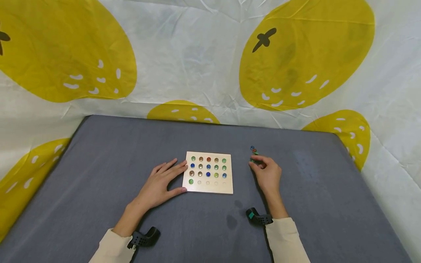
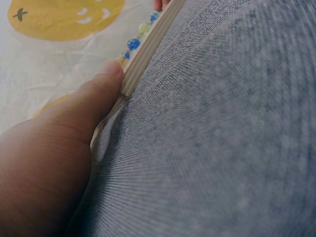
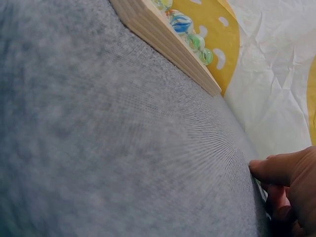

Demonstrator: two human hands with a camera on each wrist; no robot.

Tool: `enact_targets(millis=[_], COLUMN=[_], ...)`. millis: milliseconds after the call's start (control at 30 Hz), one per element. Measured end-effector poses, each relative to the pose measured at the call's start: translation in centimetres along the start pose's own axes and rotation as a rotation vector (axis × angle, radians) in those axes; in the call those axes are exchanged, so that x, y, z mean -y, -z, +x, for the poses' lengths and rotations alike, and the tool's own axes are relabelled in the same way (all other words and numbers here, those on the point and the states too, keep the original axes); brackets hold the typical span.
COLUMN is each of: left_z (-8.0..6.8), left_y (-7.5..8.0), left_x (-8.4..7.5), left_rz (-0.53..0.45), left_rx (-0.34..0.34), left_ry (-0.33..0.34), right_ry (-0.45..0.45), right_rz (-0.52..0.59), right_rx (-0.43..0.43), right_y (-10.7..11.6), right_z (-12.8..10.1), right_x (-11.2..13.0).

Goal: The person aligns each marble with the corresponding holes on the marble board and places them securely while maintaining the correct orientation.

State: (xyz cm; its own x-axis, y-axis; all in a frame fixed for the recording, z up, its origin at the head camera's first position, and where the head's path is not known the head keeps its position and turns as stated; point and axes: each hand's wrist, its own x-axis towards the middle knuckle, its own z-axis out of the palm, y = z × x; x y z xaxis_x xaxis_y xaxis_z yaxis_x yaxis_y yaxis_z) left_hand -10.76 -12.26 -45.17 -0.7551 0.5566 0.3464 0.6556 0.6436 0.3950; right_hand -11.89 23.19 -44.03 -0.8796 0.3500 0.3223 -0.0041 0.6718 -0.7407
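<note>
A pale wooden board lies flat with rows of round hollows. Glass marbles in green, blue, brown and red fill its three far rows, and one green marble sits at the left of the near row, beside bare hollows. My left hand rests at the board's left edge, fingers spread, thumb against the near corner. To the right of the board, my right hand pinches a small green marble between thumb and forefinger, low over the cloth; the fingertips mostly hide it. In the right wrist view, its thumb shows beside the cloth.
Just beyond the right fingertips lie a few loose marbles, among them a blue one and a red one. Grey cloth covers the table. A white curtain with yellow fruit prints hangs along the back and sides.
</note>
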Motion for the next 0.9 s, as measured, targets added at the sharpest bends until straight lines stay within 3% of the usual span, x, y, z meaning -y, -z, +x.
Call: enact_targets(millis=[667,900], left_z=[0.11,0.14], left_y=[0.03,0.09], left_x=[0.01,0.0], left_rz=[0.003,-0.003], left_rx=[0.022,0.021], left_ry=[0.018,0.012], right_ry=[0.006,-0.013], right_rz=[-0.002,0.052], right_rx=[-0.011,-0.005], right_y=[0.15,0.32], right_z=[0.01,-0.19], right_x=[0.33,0.71])
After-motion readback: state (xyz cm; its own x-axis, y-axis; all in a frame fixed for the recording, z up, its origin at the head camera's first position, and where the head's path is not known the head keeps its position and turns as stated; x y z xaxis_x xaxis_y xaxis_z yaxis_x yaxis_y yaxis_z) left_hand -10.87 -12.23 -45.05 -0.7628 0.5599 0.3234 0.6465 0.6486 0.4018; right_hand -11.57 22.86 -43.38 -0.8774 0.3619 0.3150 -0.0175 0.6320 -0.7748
